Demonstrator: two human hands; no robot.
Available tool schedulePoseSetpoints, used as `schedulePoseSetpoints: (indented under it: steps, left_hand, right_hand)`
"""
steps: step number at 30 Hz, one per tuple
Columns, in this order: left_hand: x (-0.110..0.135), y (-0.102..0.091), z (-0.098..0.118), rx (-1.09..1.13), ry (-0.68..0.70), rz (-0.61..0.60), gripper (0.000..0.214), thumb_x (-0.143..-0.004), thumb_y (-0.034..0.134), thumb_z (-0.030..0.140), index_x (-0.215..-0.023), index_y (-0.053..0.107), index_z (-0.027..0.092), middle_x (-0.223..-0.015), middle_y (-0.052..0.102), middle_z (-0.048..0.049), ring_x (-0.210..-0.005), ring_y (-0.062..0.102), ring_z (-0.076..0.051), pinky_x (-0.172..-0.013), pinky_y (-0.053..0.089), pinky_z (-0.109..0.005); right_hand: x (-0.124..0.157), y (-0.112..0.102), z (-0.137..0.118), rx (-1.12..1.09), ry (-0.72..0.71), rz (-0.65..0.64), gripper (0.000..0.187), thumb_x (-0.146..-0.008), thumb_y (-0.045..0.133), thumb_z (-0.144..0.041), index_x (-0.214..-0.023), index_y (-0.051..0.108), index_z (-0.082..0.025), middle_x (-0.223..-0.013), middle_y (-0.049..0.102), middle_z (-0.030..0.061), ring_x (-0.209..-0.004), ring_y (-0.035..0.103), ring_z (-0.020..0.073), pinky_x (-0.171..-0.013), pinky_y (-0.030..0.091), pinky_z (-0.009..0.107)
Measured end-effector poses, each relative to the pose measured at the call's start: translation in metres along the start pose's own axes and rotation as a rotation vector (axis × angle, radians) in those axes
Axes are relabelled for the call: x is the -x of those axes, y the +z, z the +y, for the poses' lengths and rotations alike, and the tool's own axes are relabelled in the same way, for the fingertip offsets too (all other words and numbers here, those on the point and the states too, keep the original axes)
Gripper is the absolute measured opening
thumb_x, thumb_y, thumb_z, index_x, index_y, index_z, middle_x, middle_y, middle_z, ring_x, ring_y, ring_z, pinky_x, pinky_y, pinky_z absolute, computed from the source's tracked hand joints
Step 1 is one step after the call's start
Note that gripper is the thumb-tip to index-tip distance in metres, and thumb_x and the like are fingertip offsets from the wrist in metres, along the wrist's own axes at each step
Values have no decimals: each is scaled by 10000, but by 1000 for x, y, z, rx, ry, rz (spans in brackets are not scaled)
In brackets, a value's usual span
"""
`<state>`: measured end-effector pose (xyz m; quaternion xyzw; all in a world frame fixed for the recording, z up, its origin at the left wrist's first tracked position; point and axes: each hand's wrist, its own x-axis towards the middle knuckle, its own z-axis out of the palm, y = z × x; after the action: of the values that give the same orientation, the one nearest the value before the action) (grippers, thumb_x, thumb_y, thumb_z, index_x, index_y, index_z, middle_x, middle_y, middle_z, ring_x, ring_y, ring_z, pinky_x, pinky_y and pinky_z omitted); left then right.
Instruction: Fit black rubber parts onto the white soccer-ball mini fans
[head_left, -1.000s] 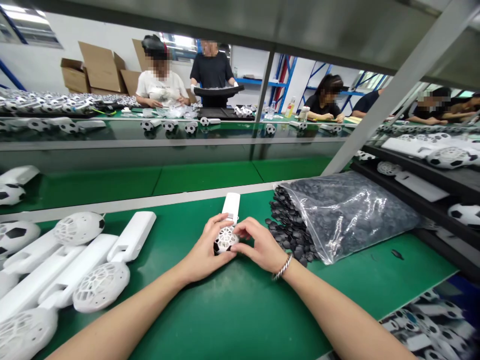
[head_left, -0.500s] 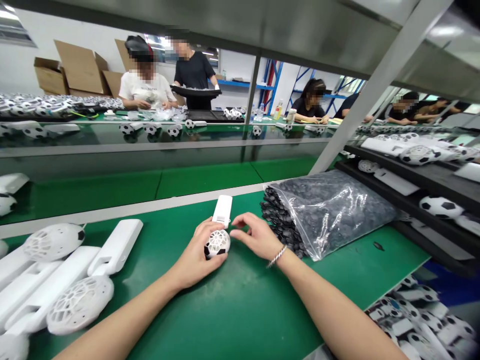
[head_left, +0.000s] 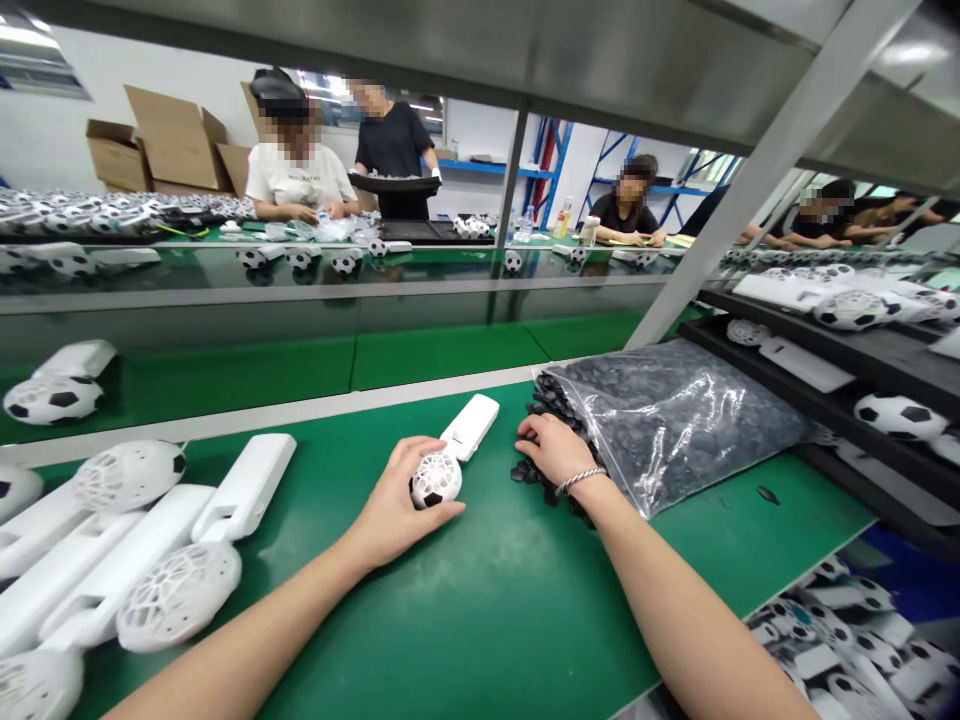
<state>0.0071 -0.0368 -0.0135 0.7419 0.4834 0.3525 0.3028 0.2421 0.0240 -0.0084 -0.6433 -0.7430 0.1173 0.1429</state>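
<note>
Soccer-ball head (head_left: 436, 480) in left hand (head_left: 397, 505), right hand (head_left: 553, 450) on black discs (head_left: 534, 472)

Right hand (head_left: 553, 450) has moved off the fan onto the black pieces (head_left: 527, 473) at center; white fan handle (head_left: 470, 427) now slants toward upper right.

one head-worn camera faces forward and down, close above the left hand (head_left: 397, 505) and right hand (head_left: 555, 455) on the green worktop (head_left: 510, 620); a steel shelf (head_left: 375, 50) crosses the upper view, with a farther worktop (head_left: 199, 236) beyond.

likely a white soccer-ball fan (head_left: 436, 480)
</note>
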Motion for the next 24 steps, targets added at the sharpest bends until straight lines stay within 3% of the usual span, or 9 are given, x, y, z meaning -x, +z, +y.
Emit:
schedulePoseSetpoints:
  steps: [8, 13, 16, 24]
  left_hand:
    - [-1, -5, -1, 30, -38, -14, 463, -677, 586, 214, -1118, 446, 228, -1146, 436, -52, -1058, 467, -223, -937, 368, -383]
    - [-2, -8, -2, 68, -14, -70, 487, -649, 574, 165, -1115, 447, 229, -1139, 451, -46, -1037, 478, -217, -922, 382, -364]
    - [-2, -8, -3, 68, 1, -76, 500, -643, 569, 141, -1120, 443, 225, -1132, 452, -43, -1035, 478, -206, -920, 384, -341]
    - [-1, -6, -1, 32, 25, -61, 493, -662, 600, 167, -1125, 440, 220, -1124, 446, -42, -1051, 460, -201, -928, 373, -322]
  right_hand:
    - [1, -6, 1, -47, -79, 1, 29, -743, 606, -174, -748, 589, -197, -762, 554, 8, -723, 533, 136, -658, 401, 244]
    - [11, -11, -21, -313, -359, 61, 106, -807, 549, -177, -911, 570, -190, -845, 576, 16, -778, 539, 125, -735, 432, 248]
    - [22, -9, -37, -444, -554, 15, 127, -835, 509, -163, -930, 585, -200, -873, 595, 21, -831, 547, 133, -774, 431, 260]
    - [36, 7, -54, -499, -671, -59, 108, -830, 522, -187, -877, 617, -204, -864, 610, 27, -841, 560, 144, -774, 443, 269]
